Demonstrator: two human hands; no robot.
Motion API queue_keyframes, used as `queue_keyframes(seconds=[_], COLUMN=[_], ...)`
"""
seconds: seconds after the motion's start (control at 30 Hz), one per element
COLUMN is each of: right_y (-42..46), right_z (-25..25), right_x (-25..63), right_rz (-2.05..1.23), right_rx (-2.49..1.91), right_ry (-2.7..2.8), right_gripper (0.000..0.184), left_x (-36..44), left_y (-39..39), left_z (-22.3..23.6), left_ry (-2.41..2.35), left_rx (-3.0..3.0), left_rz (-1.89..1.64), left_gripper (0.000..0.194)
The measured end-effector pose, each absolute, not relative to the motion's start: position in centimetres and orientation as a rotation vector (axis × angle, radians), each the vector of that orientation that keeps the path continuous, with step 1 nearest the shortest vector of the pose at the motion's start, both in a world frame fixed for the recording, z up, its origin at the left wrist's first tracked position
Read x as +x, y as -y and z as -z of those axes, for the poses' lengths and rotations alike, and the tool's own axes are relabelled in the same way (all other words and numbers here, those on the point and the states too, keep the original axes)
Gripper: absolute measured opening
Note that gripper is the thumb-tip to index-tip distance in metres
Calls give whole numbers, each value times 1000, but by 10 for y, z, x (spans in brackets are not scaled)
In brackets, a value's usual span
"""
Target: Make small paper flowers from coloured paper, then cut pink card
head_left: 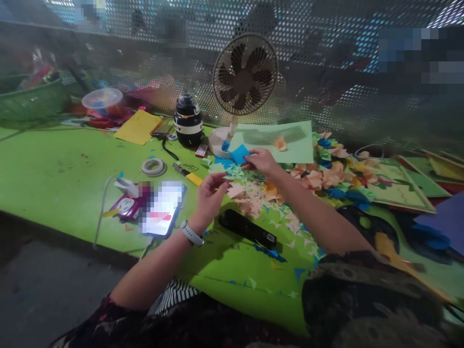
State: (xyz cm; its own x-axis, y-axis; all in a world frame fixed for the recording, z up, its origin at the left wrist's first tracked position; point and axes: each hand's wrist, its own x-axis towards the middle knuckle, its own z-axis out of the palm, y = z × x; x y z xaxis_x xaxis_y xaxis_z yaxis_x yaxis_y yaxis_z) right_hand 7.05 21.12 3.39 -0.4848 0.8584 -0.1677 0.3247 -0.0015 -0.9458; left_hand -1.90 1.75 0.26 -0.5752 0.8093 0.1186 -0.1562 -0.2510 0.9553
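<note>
A small blue paper square [239,154] is pinched by its right corner between the fingertips of my right hand [264,163], just in front of the fan's base. My left hand [210,197], with a pale watch band [192,234] at the wrist, hovers over the green table, its fingers loosely bent, thumb apart and nothing visible in them. Under and between both hands lie many paper scraps [250,198] in peach, light green and blue. A black stapler-like tool [248,228] rests in front of the left hand. Beside that hand's fingers is a yellow-handled cutter [192,177].
A white fan [245,75] and a black bottle [187,123] stand at the back. Crumpled paper pieces [322,176] pile up on the right. To the left are a tape roll [152,167], a lit phone [165,210] with a cable, and a yellow sheet [138,126].
</note>
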Motion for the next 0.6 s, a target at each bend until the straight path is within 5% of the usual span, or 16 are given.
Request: queue_keyframes(seconds=[0.1, 0.33, 0.6], right_y=[-216, -222, -225], right_z=[-21, 4, 12], right_x=[52, 32, 25], right_rz=[-1444, -396, -529], right_rx=[-1105, -1153, -1144], right_ry=[2059, 2648, 2653], right_gripper=[6, 27, 28], left_x=[-15, -8, -5], left_y=[-15, -11, -7], left_z=[-2, 0, -8], left_ry=[-1333, -1415, -1475], left_rx=[857, 920, 1079], left_rz=[-1876, -1764, -1697], left_gripper=[21, 18, 8])
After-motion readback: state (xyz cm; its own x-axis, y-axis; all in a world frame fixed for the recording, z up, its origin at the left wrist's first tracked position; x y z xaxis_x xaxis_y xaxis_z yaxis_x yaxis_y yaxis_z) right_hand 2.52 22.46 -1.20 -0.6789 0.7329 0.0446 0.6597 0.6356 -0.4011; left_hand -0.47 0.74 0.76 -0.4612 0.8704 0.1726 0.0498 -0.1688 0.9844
